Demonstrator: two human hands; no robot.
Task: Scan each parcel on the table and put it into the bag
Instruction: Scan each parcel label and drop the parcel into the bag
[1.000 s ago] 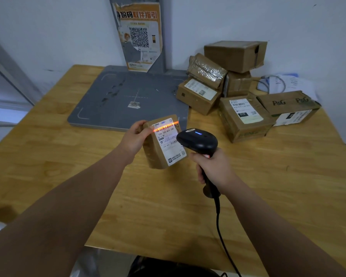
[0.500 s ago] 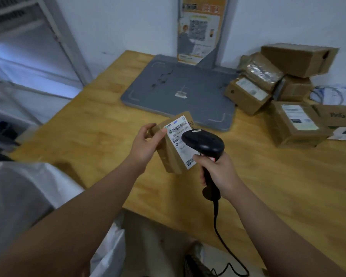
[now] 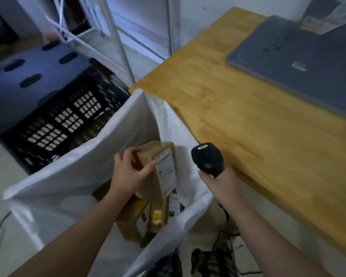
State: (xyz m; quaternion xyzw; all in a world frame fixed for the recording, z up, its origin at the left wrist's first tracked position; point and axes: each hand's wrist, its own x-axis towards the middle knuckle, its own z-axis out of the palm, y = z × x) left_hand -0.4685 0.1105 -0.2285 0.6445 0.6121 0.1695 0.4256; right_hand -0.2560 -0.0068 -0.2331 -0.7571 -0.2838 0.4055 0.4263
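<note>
My left hand (image 3: pixel 128 172) grips a small brown cardboard parcel (image 3: pixel 160 172) with a white shipping label, held over the open mouth of a white bag (image 3: pixel 72 176) beside the table. Several other brown parcels (image 3: pixel 136 216) lie inside the bag under it. My right hand (image 3: pixel 220 182) grips the handle of a black barcode scanner (image 3: pixel 207 157), just right of the parcel, near the table's edge. The parcels left on the table are out of view.
The wooden table (image 3: pixel 248 116) fills the right side, with a grey flat pad (image 3: pixel 300 56) on it. A black lattice crate (image 3: pixel 64 118) stands behind the bag. White metal shelf posts (image 3: pixel 120 41) rise beyond. Cables (image 3: pixel 228 236) lie on the floor below.
The view has swung left and down from the table to the bag. My left hand has carried the scanned parcel off the table to above the bag's opening; the scanner came along.
</note>
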